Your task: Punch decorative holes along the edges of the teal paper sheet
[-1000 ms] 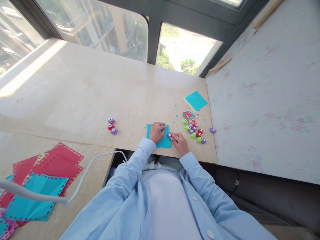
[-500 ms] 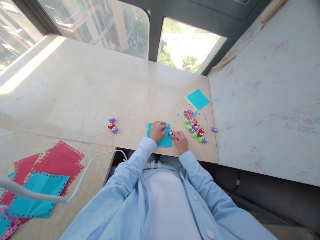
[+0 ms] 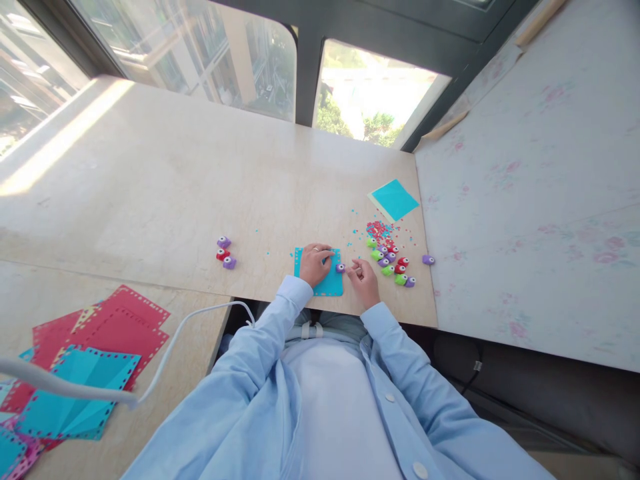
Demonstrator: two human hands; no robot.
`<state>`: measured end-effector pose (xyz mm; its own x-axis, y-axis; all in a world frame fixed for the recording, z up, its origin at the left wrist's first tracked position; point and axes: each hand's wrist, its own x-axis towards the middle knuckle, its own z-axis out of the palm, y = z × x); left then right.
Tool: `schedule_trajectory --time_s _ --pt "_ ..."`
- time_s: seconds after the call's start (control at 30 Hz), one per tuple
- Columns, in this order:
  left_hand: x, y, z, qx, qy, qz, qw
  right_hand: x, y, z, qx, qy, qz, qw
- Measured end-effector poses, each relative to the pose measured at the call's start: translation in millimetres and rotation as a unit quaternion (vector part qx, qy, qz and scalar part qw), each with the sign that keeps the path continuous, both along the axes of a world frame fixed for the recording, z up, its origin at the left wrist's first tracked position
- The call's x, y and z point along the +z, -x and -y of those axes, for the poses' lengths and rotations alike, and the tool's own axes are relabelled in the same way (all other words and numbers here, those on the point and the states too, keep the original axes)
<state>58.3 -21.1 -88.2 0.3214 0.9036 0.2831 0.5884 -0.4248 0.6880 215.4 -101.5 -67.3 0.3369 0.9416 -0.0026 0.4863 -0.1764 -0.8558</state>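
A turquoise paper square [image 3: 327, 285] with holes along its edges lies on the table before me. My left hand [image 3: 314, 265] rests on it, fingers stretched loosely over the sheet and pressing it down. At the paper's right edge sits a small purple craft punch [image 3: 341, 268] with a round white-and-dark top. Just right of that punch is my right hand [image 3: 364, 281], its fingers bent and slightly apart, with a small gap to the punch. Nothing shows between those fingers.
Several green, red and purple punches [image 3: 401, 269] lie to the right, beside red and blue paper bits [image 3: 381, 231]. Plain turquoise sheets [image 3: 395, 200] lie behind. Three punches [image 3: 223, 254] stand left. Punched red and blue sheets [image 3: 125, 327] and a white cable [image 3: 173, 333] are at lower left.
My right hand has let go of the purple punch and drawn a little to the right. My left hand stays on the paper.
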Motion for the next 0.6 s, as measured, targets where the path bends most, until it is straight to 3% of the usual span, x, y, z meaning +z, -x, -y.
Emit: schedule_trajectory --time_s 0.1,0.27,0.6 --pt "1.1 -0.2 0.1 0.001 0.003 0.001 1.0 11.3 -4.7 -7.7 -0.012 0.06 -0.028 0.998" --pt "1.6 -0.3 -0.2 0.004 0.008 0.005 1.0 22.4 -12.8 -22.5 0.064 0.155 -0.023 0.986" --pt "-0.5 -0.1 -0.4 0.002 0.009 0.002 1.0 12.6 -13.4 -37.2 0.061 0.162 -0.027 0.985"
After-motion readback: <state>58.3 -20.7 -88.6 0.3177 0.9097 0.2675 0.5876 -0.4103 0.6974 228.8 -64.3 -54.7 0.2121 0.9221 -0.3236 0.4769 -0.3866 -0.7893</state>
